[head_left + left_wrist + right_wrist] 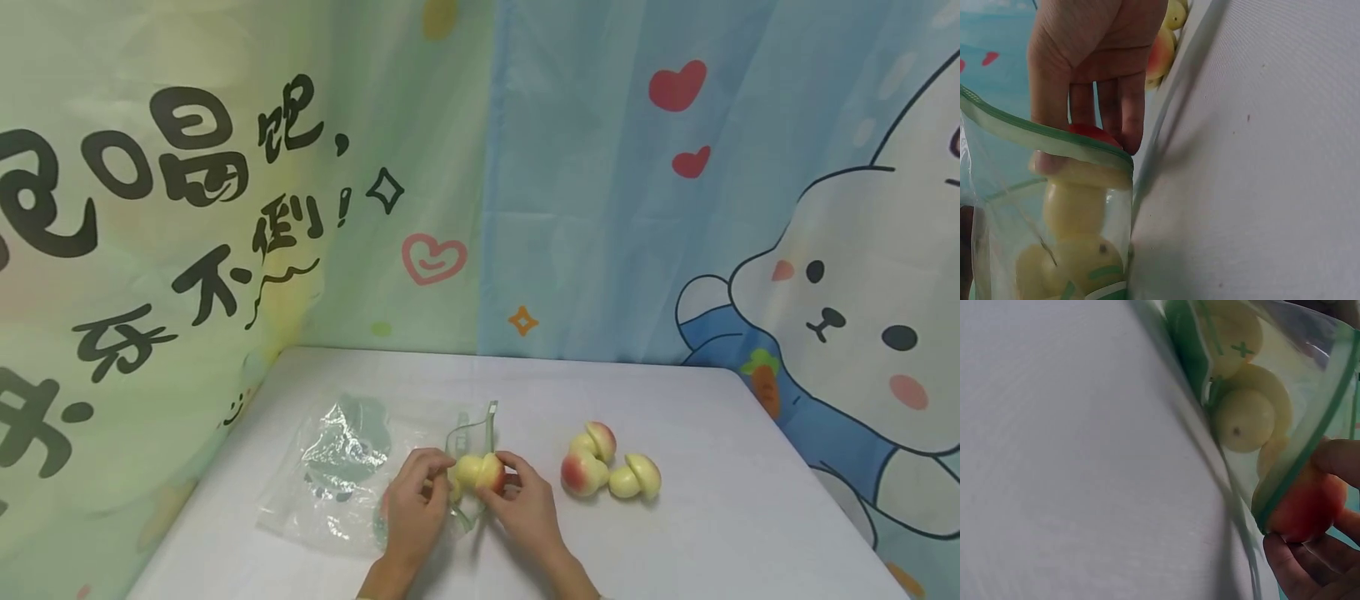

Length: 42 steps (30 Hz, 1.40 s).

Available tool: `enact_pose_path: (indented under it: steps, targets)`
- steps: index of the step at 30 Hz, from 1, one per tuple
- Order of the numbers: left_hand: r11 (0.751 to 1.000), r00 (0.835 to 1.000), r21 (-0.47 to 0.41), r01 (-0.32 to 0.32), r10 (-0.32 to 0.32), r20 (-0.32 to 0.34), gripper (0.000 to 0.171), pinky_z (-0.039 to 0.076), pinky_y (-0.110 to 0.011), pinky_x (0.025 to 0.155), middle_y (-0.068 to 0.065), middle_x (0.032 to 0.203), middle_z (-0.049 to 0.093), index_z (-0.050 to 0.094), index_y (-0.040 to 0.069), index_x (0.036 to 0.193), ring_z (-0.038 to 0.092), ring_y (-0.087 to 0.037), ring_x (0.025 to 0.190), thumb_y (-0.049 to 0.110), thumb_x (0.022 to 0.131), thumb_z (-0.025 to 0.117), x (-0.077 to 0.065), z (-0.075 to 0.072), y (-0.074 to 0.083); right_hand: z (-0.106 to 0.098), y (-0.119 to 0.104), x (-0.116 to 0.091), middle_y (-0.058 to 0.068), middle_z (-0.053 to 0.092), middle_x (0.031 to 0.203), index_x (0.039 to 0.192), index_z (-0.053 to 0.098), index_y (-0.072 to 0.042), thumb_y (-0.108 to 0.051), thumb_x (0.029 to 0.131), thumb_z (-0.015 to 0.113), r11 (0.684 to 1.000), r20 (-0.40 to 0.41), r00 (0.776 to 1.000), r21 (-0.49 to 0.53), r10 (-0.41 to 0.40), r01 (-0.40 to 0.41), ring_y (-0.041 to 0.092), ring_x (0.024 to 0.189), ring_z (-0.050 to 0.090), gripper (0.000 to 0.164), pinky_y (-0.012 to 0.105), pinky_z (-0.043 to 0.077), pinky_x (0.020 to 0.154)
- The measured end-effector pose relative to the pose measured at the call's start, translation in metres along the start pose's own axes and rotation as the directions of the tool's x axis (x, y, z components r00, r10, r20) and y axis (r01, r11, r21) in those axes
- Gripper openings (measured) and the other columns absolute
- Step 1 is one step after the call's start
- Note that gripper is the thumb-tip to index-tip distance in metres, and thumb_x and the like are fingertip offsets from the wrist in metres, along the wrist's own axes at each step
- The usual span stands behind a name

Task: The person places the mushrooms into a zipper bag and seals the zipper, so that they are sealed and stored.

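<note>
Loading toy mushrooms into the clear zip bag [345,450] looks like the work in hand; we'd call it partway. Inside the bag we make out at least two bagged mushrooms [1244,422] through the film; print and folds hide the exact count. One more, the held mushroom [491,473], is at the bag's mouth: pale stem pointing in, red cap poking out past the green seal strip [491,429], so not fully in. Left to do, by our read: that one, the three loose mushrooms [636,478] grouped on the white table [675,550] right of the bag and well apart from it, then sealing, since the mouth gapes.

Fingers: our right hand [528,504], at the bag's mouth, has thumb and fingers bent round the red cap, spread only about as wide as the cap. Our left hand [416,504], on the opposite side of the mouth, has bent fingers and seems to grip the bag's film; wrist views barely catch it, so we can't tell how firmly.
</note>
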<state>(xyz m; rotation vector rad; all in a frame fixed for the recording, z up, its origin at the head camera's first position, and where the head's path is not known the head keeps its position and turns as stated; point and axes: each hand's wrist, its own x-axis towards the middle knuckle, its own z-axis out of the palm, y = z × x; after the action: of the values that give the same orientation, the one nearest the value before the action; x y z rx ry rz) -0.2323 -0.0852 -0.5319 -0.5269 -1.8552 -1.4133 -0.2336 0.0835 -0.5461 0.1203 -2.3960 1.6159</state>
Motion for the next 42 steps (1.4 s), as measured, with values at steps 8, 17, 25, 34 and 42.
enact_pose_path:
  steps: [8,17,25,34,42]
  targets:
    - [1.000,1.000,0.014,-0.003,0.003,0.001,0.029,0.047,-0.012,0.046,-0.007,0.091,0.065,0.066,0.002,0.088,0.063,-0.017,0.062,-0.022,0.075,0.056,0.001,0.001,0.006,0.006,-0.005,-0.003,0.017,0.069,0.110,0.123,0.061,-0.005,-0.016,0.074,0.085,0.998,0.043,0.997,-0.022,-0.060,0.061,0.023,0.088,0.071,0.056,0.026,0.058,0.072]
    - [1.000,1.000,0.018,-0.019,0.019,-0.003,0.030,0.047,-0.012,0.046,-0.007,0.090,0.064,0.066,0.003,0.087,0.062,-0.019,0.063,-0.023,0.074,0.057,0.000,0.003,0.006,0.012,-0.008,0.000,0.021,0.066,0.113,0.121,0.061,-0.001,-0.007,0.073,0.083,0.997,0.092,0.994,0.043,-0.066,0.062,0.030,0.092,0.070,0.053,0.026,0.058,0.075]
    - [0.999,1.000,0.034,-0.010,0.010,0.003,0.029,0.048,-0.012,0.051,0.000,0.092,0.065,0.068,0.010,0.090,0.059,-0.009,0.075,-0.015,0.077,0.058,-0.002,0.004,0.000,0.014,-0.010,0.001,0.020,0.063,0.115,0.121,0.062,-0.003,-0.009,0.078,0.081,0.995,0.150,0.988,0.098,-0.045,0.031,0.031,0.094,0.069,0.047,0.021,0.057,0.072]
    - [0.998,1.000,0.055,-0.022,0.022,0.002,0.029,0.048,-0.012,0.051,0.000,0.091,0.065,0.068,0.008,0.089,0.059,-0.008,0.075,-0.016,0.076,0.059,-0.001,0.004,0.002,0.006,-0.007,-0.002,0.020,0.063,0.120,0.122,0.062,-0.005,-0.006,0.077,0.080,0.995,0.094,0.995,0.094,-0.043,0.035,0.034,0.097,0.067,0.048,0.021,0.057,0.076]
    - [0.999,1.000,0.037,-0.010,0.010,-0.010,0.028,0.048,-0.012,0.050,-0.001,0.092,0.066,0.069,0.010,0.090,0.059,-0.015,0.074,-0.014,0.077,0.063,0.001,0.001,0.005,-0.014,-0.001,-0.003,0.021,0.062,0.120,0.119,0.064,-0.004,0.000,0.077,0.078,0.995,-0.027,0.999,0.093,0.033,-0.030,0.035,0.095,0.068,0.045,0.021,0.057,0.074]
